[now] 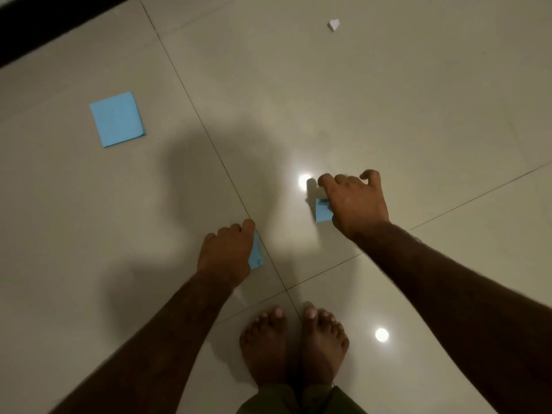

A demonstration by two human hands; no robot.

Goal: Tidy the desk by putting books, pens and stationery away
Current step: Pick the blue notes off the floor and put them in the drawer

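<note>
The right hand (355, 201) pinches a blue note (323, 210) just above the floor (418, 115); the left hand (228, 253) is clenched on another note (256, 254). This looks like the step of gathering fallen stationery. Next would come the blue pad (117, 119), well apart to the left, then the white scrap (334, 24) farther off.

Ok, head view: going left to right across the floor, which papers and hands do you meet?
Blue sticky pad → left hand shut on a blue note → blue paper in the right hand → white paper scrap, far off.
</note>
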